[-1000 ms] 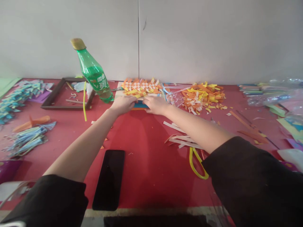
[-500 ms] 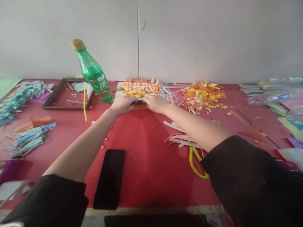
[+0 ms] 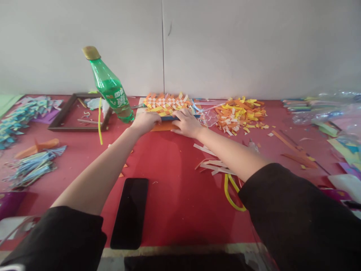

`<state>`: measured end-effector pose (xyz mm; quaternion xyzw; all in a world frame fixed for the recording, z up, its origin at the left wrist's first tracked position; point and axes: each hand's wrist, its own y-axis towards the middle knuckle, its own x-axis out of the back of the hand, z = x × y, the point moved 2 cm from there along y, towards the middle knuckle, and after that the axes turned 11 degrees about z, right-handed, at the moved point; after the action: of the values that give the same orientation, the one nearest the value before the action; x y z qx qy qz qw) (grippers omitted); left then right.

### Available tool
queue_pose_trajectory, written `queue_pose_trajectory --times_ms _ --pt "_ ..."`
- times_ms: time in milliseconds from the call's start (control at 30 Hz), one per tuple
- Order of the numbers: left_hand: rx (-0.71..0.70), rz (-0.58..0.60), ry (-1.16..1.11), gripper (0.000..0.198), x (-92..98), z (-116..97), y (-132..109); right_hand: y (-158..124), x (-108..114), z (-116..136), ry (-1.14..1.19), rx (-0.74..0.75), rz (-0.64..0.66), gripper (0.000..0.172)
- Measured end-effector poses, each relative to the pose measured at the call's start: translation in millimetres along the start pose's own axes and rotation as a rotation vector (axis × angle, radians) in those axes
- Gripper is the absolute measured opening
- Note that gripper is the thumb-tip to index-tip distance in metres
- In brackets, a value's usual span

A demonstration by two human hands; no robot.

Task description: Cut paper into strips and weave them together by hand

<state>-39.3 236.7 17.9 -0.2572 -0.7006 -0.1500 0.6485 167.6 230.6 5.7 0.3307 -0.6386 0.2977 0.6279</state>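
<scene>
The blue strip [image 3: 167, 118] lies along the far edge of the orange paper [image 3: 163, 126], near the woven paper [image 3: 166, 101]. Press evenly with your left hand [image 3: 146, 122] and right hand [image 3: 187, 124]; whether either grip has closed, I cannot tell.

A green bottle [image 3: 113, 91] stands beside a dark frame [image 3: 77, 129]; a black phone [image 3: 130, 213] lies on the red table [image 3: 177, 188]
</scene>
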Motion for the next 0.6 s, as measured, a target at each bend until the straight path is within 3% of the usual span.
queue_pose_trajectory --times_ms 267,600 --pt "-0.007 0.018 0.010 0.040 9.9 8.0 9.2 11.8 -6.2 10.1 0.082 -0.036 0.010 0.036" --pt "-0.026 0.072 0.030 0.042 23.0 3.3 10.4 16.1 -13.2 4.5 0.271 -0.203 -0.002 0.015"
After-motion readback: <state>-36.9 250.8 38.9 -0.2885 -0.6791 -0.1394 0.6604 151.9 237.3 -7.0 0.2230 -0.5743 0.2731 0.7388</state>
